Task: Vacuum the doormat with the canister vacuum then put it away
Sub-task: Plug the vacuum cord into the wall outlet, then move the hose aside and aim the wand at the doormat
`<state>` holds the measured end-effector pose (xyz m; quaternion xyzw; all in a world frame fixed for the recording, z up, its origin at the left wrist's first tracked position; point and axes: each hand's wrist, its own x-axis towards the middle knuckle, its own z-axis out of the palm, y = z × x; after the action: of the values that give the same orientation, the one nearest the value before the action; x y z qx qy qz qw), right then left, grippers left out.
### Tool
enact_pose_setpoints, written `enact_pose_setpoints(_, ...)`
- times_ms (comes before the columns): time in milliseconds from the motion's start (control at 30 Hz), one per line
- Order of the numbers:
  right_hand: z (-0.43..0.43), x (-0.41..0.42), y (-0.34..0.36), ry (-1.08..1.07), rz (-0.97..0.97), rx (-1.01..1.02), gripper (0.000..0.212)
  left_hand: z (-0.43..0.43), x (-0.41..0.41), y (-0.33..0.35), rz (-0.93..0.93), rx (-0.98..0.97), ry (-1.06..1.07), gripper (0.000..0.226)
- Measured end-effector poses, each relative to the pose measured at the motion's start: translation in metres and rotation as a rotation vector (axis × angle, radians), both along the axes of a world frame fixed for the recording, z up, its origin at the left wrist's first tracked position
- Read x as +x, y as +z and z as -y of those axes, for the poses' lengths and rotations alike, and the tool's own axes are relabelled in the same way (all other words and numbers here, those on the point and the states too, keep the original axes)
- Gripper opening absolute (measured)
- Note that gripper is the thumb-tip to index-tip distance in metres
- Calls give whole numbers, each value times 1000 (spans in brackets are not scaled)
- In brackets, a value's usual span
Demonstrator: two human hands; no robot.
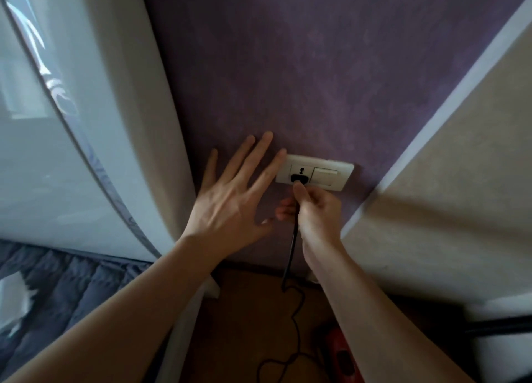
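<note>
A white wall socket plate [331, 175] sits low on the purple wall. A black plug [298, 178] is in its left outlet. My right hand [313, 210] pinches the plug and its black cord [292, 247], which hangs down and coils over the brown floor. My left hand [230, 201] is spread flat on the wall, fingertips touching the plate's left edge. A red part of the canister vacuum [341, 354] shows at the bottom, partly hidden behind my right forearm. The doormat is not in view.
A beige cabinet side [138, 123] with a glossy white door [34, 152] stands at left. A dark grey quilt [57, 290] lies at lower left. A beige wall panel with white trim [449, 181] rises at right. A black tube crosses a white object [501, 329] at lower right.
</note>
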<state>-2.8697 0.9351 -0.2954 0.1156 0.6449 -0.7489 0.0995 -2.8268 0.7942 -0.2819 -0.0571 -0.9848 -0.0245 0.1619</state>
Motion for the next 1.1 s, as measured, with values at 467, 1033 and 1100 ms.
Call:
enact_pose_setpoints(467,-95,57,48,288,82,414,38,-49,66,77,137,270,-41,89)
enact_pose_setpoints(1033,-414,285,180,-22,58,889,49,-317,107,164,560,269,-489,70)
enact_pose_setpoints(1100,-442,300,167,-78,95,878,50,-351,98,158,591,188,-567,70)
